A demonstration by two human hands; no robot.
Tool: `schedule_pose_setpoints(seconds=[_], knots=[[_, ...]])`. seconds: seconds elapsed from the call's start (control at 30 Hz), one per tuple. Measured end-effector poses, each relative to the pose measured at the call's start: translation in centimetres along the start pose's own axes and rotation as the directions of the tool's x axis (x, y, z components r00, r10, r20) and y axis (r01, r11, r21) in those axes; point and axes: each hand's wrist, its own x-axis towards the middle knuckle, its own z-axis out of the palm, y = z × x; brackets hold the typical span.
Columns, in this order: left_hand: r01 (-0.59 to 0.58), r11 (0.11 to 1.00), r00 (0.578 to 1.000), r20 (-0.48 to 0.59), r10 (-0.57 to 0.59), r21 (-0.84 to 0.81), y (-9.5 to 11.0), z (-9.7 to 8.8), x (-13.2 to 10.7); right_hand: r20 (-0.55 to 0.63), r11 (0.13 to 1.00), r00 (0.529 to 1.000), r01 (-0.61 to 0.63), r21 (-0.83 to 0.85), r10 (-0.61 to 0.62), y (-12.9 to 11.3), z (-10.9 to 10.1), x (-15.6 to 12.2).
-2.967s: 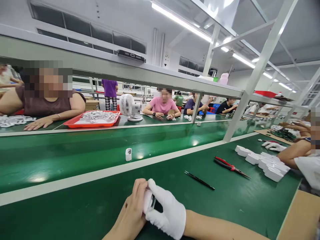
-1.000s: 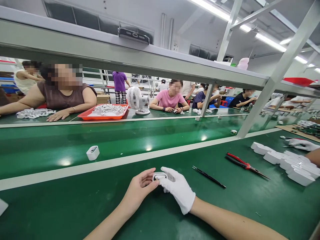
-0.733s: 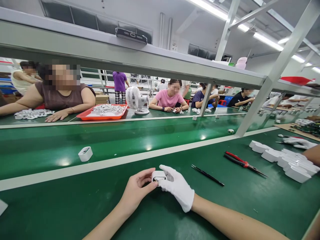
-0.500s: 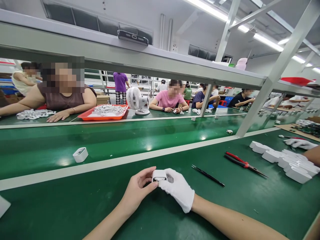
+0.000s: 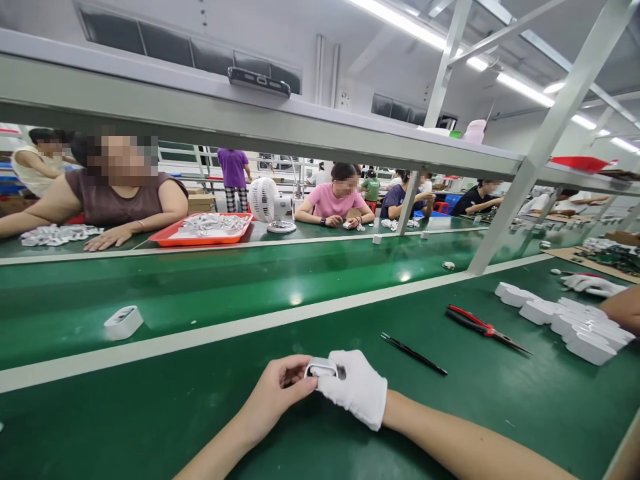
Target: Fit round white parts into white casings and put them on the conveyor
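Note:
Between my two hands is a small white plastic housing [image 5: 321, 364], held low over the green bench with its open end towards me. My bare left hand [image 5: 280, 387] pinches its left side with thumb and fingers. My right hand [image 5: 357, 387], in a white glove, grips the right side, and its thumb lies at the opening. Something pale shows inside the housing, too small to make out. To the right of the glove lie black tweezers [image 5: 414, 354] and red-and-black long-nose pliers [image 5: 487, 329].
Several white housings [image 5: 570, 320] stand at the right, near a co-worker's gloved hand [image 5: 595, 285]. Another white housing [image 5: 123, 323] is on the green conveyor belt [image 5: 210, 283]. A shelf beam [image 5: 300, 123] crosses above, with a slanted post [image 5: 525, 160]. Co-workers sit opposite, by a red tray [image 5: 200, 230].
The housing on the belt has shifted left. The housing in my hands has tipped, showing more of its opening. The camera view has also moved slightly.

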Motion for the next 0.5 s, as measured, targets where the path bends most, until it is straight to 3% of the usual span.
schedule_pose_setpoints(seconds=[0.13, 0.23, 0.37, 0.5], knots=[[-0.029, 0.996, 0.998, 0.058, 0.025, 0.081, -0.2, 0.1, -0.2, -0.027, 0.999, 0.999, 0.048, 0.023, -0.047, 0.3, 0.2, -0.2], [-0.041, 0.996, 0.999, 0.038, 0.039, 0.074, -0.2, 0.1, -0.2, -0.015, 0.998, 0.998, 0.055, 0.032, -0.054, 0.3, 0.1, -0.2], [-0.059, 0.997, 0.998, 0.026, 0.057, 0.056, -0.4, 0.0, -0.1, 0.055, 0.999, 0.998, 0.042, 0.019, -0.043, -0.3, -0.4, -0.3], [-0.081, 0.994, 0.996, 0.043, 0.078, 0.073, -0.4, 0.0, -0.1, 0.118, 0.991, 0.987, 0.118, -0.065, -0.11, -1.2, -0.9, -0.6]])
